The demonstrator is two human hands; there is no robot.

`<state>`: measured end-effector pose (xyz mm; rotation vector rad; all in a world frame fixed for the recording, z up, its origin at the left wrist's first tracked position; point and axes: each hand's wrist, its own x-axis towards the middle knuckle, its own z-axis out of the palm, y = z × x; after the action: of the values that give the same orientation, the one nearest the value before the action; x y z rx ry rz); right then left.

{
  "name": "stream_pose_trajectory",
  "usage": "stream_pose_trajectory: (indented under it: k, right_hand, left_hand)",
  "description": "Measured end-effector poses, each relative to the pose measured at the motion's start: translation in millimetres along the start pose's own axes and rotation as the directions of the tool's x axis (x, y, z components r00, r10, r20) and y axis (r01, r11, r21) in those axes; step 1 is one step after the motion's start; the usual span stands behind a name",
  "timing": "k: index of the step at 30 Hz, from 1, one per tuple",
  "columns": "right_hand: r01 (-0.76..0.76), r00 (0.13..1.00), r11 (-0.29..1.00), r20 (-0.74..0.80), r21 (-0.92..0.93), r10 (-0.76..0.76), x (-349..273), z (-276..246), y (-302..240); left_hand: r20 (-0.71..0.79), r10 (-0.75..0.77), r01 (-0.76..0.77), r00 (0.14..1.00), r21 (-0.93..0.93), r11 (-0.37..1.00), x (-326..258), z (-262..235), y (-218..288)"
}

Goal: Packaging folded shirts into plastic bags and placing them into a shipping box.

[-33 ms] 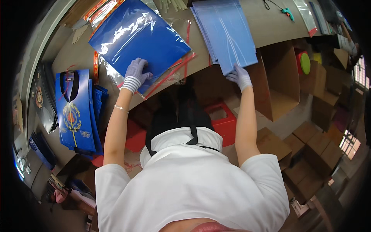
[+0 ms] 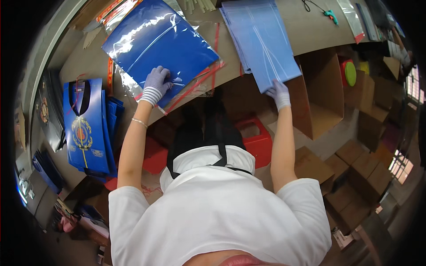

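My left hand [image 2: 156, 84], in a thin glove with a striped cuff, lies on a dark blue flat sheet [image 2: 164, 48] under glossy clear plastic, fingers stretched and thumb apart. The red-edged plastic [image 2: 195, 90] sticks out along its near side. To the right, a stack of light-blue flat sheets [image 2: 257, 37] with pale crease lines reaches over the table edge. My gloved right hand [image 2: 279, 94] pinches the near edge of the top light-blue sheet, which hangs lower than those under it. The thumb is partly hidden.
Blue gift bags [image 2: 86, 128] with dark handles and gold emblems stand at left. A green glue gun [image 2: 330, 17] lies on the table [image 2: 306, 26] at the far right. An open cardboard box [image 2: 321, 93] stands below the edge, near a red stool [image 2: 257, 142] and more boxes [image 2: 350, 177].
My right hand has come a little toward me, drawing the top light-blue sheet's near edge further off the stack. My left hand has barely moved; the shine on the plastic has shifted.
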<state>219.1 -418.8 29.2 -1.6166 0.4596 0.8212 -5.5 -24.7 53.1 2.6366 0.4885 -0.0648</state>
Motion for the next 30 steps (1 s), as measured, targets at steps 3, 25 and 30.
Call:
stream_pose_trajectory:
  k: [3, 25, 30]
  right_hand:
    - [0.334, 0.918, 0.942, -0.235, 0.020, -0.321, -53, -35, 27]
    - [0.096, 0.703, 0.969, 0.673, 0.228, -0.228, -78, 246, 56]
    - [0.097, 0.740, 0.955, 0.662, -0.280, 0.119, -82, 229, 54]
  left_hand:
    - [0.041, 0.079, -0.079, 0.996, 0.003, 0.997, 5, 15, -18]
    - [-0.194, 0.008, -0.124, 0.981, -0.595, 0.794, -47, -3, 49]
    - [-0.079, -0.340, 0.158, 0.937, -0.772, 0.616, -75, 33, -22]
